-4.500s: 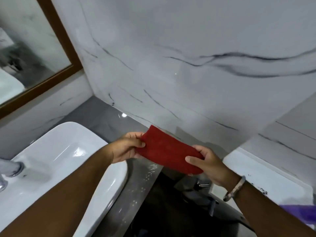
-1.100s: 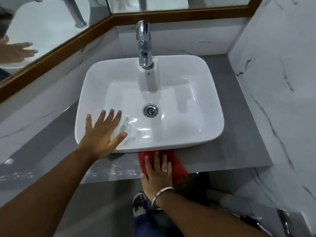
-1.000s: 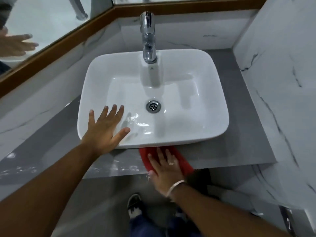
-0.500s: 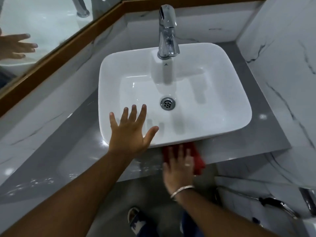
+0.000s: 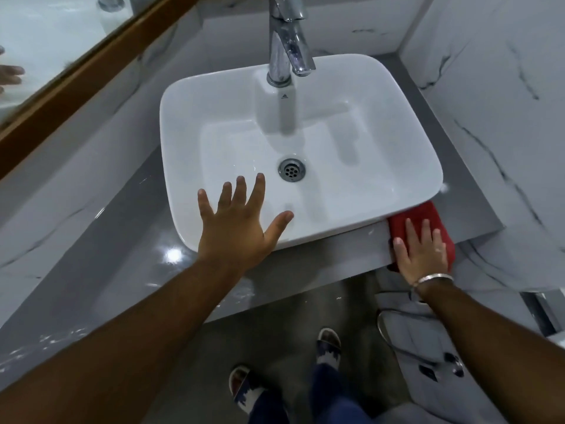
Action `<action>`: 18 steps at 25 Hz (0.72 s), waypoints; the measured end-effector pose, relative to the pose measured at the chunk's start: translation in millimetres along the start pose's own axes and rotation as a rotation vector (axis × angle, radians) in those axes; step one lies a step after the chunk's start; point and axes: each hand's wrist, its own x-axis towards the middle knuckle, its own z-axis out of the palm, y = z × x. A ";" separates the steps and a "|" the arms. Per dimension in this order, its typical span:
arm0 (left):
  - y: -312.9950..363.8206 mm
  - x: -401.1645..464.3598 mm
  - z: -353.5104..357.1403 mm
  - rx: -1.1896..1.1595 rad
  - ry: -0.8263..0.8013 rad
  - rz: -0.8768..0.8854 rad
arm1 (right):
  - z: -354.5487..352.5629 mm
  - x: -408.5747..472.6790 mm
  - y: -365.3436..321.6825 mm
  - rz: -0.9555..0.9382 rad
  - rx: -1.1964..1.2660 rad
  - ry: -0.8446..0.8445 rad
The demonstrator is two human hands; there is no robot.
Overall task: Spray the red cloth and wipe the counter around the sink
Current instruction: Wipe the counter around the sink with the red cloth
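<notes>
The red cloth (image 5: 411, 216) lies flat on the grey counter (image 5: 305, 267), at the front right corner of the white sink (image 5: 189, 123). My right hand (image 5: 420, 252) presses flat on the cloth, fingers spread, near the counter's front edge. My left hand (image 5: 240, 224) rests open, fingers apart, on the front rim of the sink and holds nothing. No spray bottle is in view.
A chrome tap (image 5: 287, 41) stands at the back of the sink over the drain (image 5: 291, 169). A wood-framed mirror (image 5: 61, 41) runs along the left wall. Marble walls close the right side. Below the counter are the floor, my feet and a chrome hose (image 5: 397, 341).
My right hand has slid the red cloth to the right along the front strip of the counter, from under the sink's middle to its right corner. My left hand stays on the rim.
</notes>
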 end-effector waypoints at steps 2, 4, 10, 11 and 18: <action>-0.3 -1.1 -1.6 0.017 0.011 -0.005 | 13.0 -23.7 -41.9 0.104 0.065 0.042; -0.6 -0.8 -2.6 0.022 0.009 -0.020 | 42.5 -75.5 -101.4 -0.129 0.032 0.037; -6.4 -0.1 -2.5 -0.022 -0.013 -0.042 | 53.7 -79.7 -92.0 -0.767 -0.068 -0.018; -5.9 0.0 -2.3 -0.019 -0.013 -0.037 | 47.9 -54.4 -58.9 -0.761 -0.094 0.015; -3.9 2.0 -1.8 -0.021 -0.082 -0.063 | -23.9 105.8 89.9 0.201 0.099 0.163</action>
